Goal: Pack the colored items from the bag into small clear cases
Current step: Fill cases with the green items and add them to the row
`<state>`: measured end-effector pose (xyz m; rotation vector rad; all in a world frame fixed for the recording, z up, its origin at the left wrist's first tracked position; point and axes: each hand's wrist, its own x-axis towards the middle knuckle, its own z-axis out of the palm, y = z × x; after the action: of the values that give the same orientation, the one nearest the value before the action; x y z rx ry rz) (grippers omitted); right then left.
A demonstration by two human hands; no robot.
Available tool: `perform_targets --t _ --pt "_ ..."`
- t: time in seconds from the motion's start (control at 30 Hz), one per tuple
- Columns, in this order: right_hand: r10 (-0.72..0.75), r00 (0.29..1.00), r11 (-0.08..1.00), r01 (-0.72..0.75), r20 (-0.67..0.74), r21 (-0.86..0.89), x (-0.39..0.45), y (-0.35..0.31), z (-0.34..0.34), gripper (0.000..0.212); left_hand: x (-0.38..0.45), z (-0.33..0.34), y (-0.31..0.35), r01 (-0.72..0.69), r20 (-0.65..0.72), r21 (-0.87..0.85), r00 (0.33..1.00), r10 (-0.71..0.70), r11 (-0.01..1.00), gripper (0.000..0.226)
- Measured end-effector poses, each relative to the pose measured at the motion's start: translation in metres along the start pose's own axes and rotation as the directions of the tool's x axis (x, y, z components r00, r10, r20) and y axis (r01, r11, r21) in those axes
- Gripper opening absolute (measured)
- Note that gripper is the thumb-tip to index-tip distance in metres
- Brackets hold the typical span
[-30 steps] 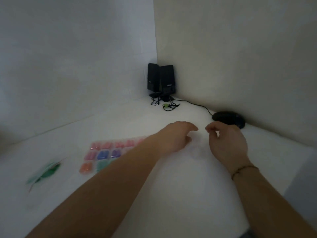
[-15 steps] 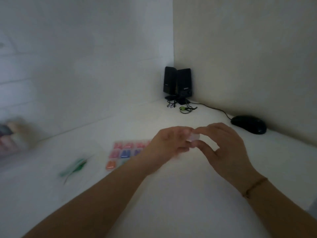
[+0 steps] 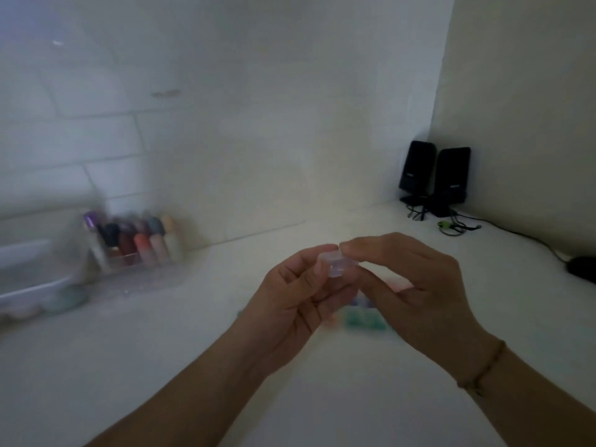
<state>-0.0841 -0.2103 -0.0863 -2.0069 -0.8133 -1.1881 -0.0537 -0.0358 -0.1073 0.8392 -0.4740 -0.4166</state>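
Note:
A small clear case (image 3: 339, 263) is held up in front of me above the white desk. My left hand (image 3: 292, 301) pinches its left side with thumb and fingertips. My right hand (image 3: 409, 285) pinches its right side and top. Behind and below the hands lie the coloured filled cases (image 3: 362, 319), green, purple and pink ones showing, mostly hidden by my hands. The picture is blurred, so I cannot tell whether the held case has anything in it.
A clear organiser with coloured bottles (image 3: 142, 243) stands at the left by the wall, beside a white tray (image 3: 35, 285). Two black speakers (image 3: 435, 175) with cables fill the far right corner. A black mouse (image 3: 583, 269) sits at the right edge.
Both hands lifted the clear case off the desk and brought it up. My view swung left, so the organiser came into sight and the speakers shifted right.

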Motion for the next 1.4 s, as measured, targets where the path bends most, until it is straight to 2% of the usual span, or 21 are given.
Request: perform_targets --t 0.1,0.17,0.3,0.37,0.43,0.5,0.6,0.7,0.83,0.97,1.13,1.3,1.4 --pt "0.054 0.998 0.995 -0.052 -0.027 0.081 -0.001 -0.001 0.023 0.018 -0.001 -0.018 0.008 -0.039 0.013 -0.046 0.999 0.040 0.998 0.049" --pt "0.079 0.996 0.994 -0.076 -0.034 0.084 -0.006 -0.002 0.032 0.021 -0.002 -0.024 0.005 -0.068 -0.023 -0.064 0.998 0.067 0.996 0.045" --pt "-0.106 0.993 0.964 0.116 0.054 -0.239 -0.015 0.003 0.043 0.029 -0.002 -0.029 -0.005 -0.127 -0.122 0.057 0.984 0.133 0.990 0.055" --pt "-0.084 0.996 0.952 0.083 0.007 -0.296 -0.019 0.005 0.046 0.020 -0.002 -0.030 -0.009 -0.138 -0.113 0.084 0.983 0.147 0.987 0.061" --pt "0.048 0.996 0.986 -0.060 -0.075 -0.157 -0.022 0.001 0.049 0.025 -0.004 -0.028 -0.010 -0.083 -0.066 0.009 0.994 0.083 0.997 0.063" --pt "0.105 0.990 0.994 -0.106 -0.098 -0.006 -0.025 -0.002 0.049 0.019 -0.006 -0.025 -0.011 0.011 -0.009 -0.030 1.000 -0.011 0.999 0.064" --pt "0.106 0.993 0.994 -0.106 -0.057 -0.010 -0.027 -0.003 0.050 0.019 -0.009 -0.026 -0.013 0.026 0.011 0.026 1.000 -0.026 0.999 0.065" --pt "0.076 0.997 0.995 -0.078 -0.030 -0.057 -0.028 -0.004 0.047 0.031 -0.008 -0.028 -0.012 -0.050 -0.061 0.024 0.997 0.052 0.998 0.071" --pt "-0.025 0.999 0.992 0.021 -0.030 -0.121 -0.026 -0.009 0.039 0.014 -0.005 -0.028 -0.014 -0.075 -0.070 0.020 0.995 0.076 0.997 0.056" --pt "-0.079 0.997 0.962 0.082 0.022 -0.260 -0.026 -0.007 0.038 0.014 -0.005 -0.030 -0.017 -0.063 -0.074 -0.009 0.995 0.062 0.998 0.054" --pt "-0.132 0.991 0.931 0.136 0.034 -0.338 -0.028 -0.004 0.038 0.011 -0.007 -0.029 -0.017 -0.040 -0.071 -0.002 0.997 0.039 0.999 0.054" --pt "-0.086 0.996 0.910 0.088 0.023 -0.405 -0.031 -0.005 0.041 0.008 -0.010 -0.025 -0.014 -0.002 -0.067 -0.015 0.998 0.001 1.000 0.057" --pt "0.097 0.995 0.948 -0.093 -0.003 -0.304 -0.030 -0.008 0.040 0.023 -0.014 -0.022 -0.011 0.063 -0.012 0.096 0.998 -0.062 0.993 0.064"
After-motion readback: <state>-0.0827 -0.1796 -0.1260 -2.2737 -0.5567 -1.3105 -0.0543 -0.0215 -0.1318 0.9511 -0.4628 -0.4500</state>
